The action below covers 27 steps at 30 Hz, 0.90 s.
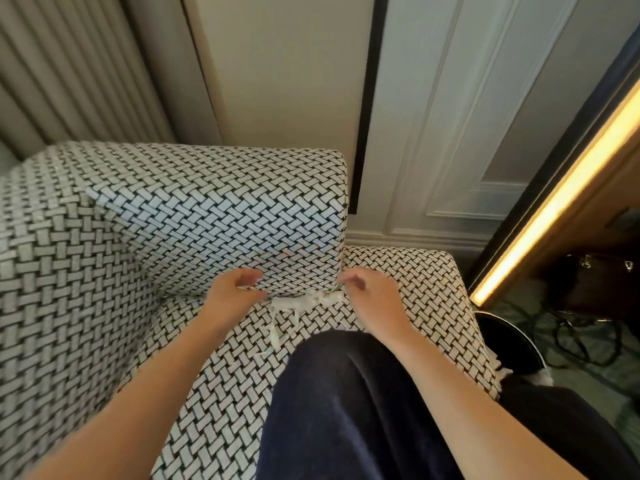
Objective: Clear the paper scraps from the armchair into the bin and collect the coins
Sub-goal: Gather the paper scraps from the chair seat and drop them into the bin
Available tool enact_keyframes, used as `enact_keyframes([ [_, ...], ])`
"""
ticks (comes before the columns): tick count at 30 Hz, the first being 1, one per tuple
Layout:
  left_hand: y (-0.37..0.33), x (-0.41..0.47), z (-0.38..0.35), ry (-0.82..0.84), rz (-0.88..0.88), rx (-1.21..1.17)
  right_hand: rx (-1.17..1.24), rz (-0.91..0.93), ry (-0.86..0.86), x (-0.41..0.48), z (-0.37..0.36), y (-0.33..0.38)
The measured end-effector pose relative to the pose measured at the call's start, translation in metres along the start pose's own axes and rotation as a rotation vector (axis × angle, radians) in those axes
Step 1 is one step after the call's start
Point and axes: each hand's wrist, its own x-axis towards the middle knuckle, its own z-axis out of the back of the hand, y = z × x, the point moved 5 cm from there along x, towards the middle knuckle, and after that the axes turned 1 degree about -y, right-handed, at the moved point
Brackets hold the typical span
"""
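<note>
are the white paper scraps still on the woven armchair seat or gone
Still on it: the white paper scraps lie in the seat crease of the black-and-white woven armchair, between the left hand and right hand.

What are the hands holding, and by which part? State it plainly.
Cannot be told. The left hand and right hand curl at the armchair seat crease, either side of the paper scraps; no grip on any scrap shows.

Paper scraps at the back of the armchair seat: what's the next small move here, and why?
Probably close the right hand on the paper scraps and lift the bunch. They lie loose in the crease of the armchair, between the right hand and the left hand, and the bin stands on the floor to the right. No coins show.
</note>
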Motion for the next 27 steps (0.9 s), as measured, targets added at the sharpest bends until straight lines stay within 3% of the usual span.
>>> enact_keyframes([
  [6, 0.061, 0.008, -0.02, 0.094, 0.101, 0.29, -0.253, -0.174, 0.305, 0.027, -0.06, -0.014],
  [11, 0.069, 0.02, -0.049, 0.123, 0.003, 0.499, -0.416, -0.264, 0.415, 0.029, -0.086, -0.032],
  [21, 0.078, 0.033, -0.069, 0.197, 0.056, 0.27, -0.56, -0.189, 0.586, 0.032, -0.101, -0.035],
  [27, 0.069, 0.027, -0.064, 0.174, 0.052, 0.139, -0.462, -0.158, 0.589, 0.031, -0.1, -0.029],
])
